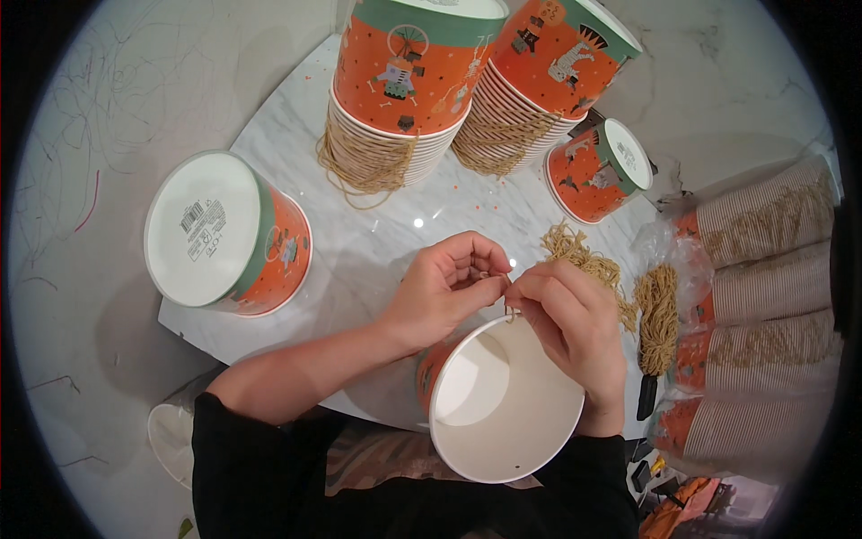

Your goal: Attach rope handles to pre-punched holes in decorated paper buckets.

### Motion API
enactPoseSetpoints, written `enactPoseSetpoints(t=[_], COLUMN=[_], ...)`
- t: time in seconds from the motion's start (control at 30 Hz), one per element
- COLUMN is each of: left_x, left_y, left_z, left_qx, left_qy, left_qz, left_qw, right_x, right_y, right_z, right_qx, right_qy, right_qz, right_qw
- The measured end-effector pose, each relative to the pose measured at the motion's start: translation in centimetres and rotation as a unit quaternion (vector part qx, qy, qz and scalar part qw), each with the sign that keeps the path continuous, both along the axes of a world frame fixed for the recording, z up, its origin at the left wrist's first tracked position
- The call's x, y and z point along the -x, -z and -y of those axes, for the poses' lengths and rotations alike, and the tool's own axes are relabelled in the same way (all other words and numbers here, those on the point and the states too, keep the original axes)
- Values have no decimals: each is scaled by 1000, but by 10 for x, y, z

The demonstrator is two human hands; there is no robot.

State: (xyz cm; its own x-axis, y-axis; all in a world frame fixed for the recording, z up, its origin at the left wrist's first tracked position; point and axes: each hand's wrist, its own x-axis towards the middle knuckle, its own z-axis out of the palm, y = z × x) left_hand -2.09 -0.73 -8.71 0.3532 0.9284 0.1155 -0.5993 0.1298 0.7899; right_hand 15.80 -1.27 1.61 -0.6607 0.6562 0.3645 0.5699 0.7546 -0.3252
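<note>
Nearest to us, the open paper bucket (505, 404) lies tilted toward our lap at the near edge of the marble bench (296, 162), its white inside facing up. Our right hand (575, 328) rests on the bucket's far rim, its grip pressed together on a short end of tan string (508, 311) right at the rim, where a small hole seems to sit. Our left hand (446, 289) meets it just beyond that rim, fingertips pinched on the same string.

To do this step well, we judge that we should keep the rim steady with the heel of the right hand, hold the string close to its tip so it stays stiff, and feed it straight through without creasing the paper wall.

Just past the bucket's right side lies a loose bundle of cut strings (584, 260). Left of the bucket, an upturned bucket (224, 232) lies on its side. Farther off stand two stacks of strung buckets (404, 99), and sleeves of nested buckets (772, 296) lie to the bucket's right.
</note>
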Motion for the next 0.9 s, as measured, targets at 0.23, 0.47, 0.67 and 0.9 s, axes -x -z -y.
enactPoseSetpoints(t=[0.23, 0.47, 0.67, 0.9], left_x=[-2, -3, -5, -4], left_y=[1, 1, -3, -6], left_z=[4, 8, 11, 13], left_qx=[13, 13, 38, 33], left_qy=[-11, -39, -34, -39], left_qz=[-1, 12, 9, 1], left_qw=[1000, 999, 999, 999], right_x=[1, 2, -1, 0], right_y=[4, 5, 6, 9], right_z=[-1, 1, -5, -2], right_qx=[56, 162, 127, 142], right_qy=[32, 84, 54, 70], right_qz=[-51, -136, -110, -140], right_qw=[997, 974, 984, 977])
